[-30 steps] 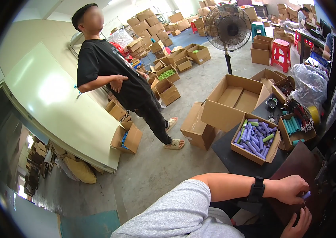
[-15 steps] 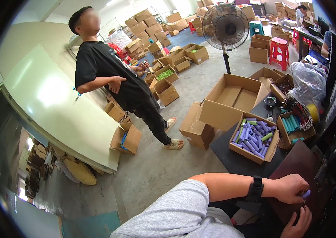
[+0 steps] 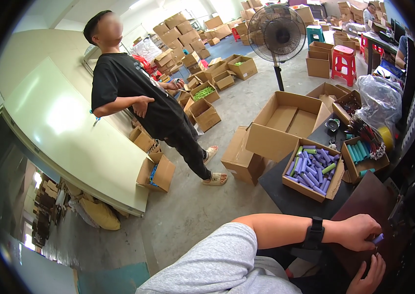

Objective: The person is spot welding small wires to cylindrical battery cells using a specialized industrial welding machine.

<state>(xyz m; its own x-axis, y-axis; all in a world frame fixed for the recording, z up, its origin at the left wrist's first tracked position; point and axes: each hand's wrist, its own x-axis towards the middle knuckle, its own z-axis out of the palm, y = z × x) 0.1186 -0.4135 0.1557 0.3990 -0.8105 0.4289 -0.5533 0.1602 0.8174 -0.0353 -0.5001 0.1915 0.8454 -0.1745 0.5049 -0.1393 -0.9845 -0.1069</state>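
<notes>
My left hand [image 3: 359, 232], with a black band on its wrist, is closed around a purple cylindrical battery cell [image 3: 378, 238]. One end of the cell sticks out past the fingertips, over a dark reddish-brown board [image 3: 359, 201]. Just below it, my right hand [image 3: 368, 275] is at the lower right with thumb and fingers apart, its fingertips close to the left hand. Whether they touch a small thing there is too fine to make out. Beyond the left forearm, an open cardboard box [image 3: 335, 190] holds many purple cells and a few green ones.
A smaller box [image 3: 353, 169] of teal cells stands beside red and black wires [image 3: 364, 134], yellow tape [image 3: 386, 139] and a clear plastic bag [image 3: 380, 100]. Large cartons [image 3: 286, 142] and a standing fan [image 3: 278, 34] are beyond. A person in black [image 3: 129, 93] stands by a pale door [image 3: 65, 132].
The view has shifted very slightly. My hands and the purple battery cell hold nearly the same place, and the standing person keeps almost the same pose.
</notes>
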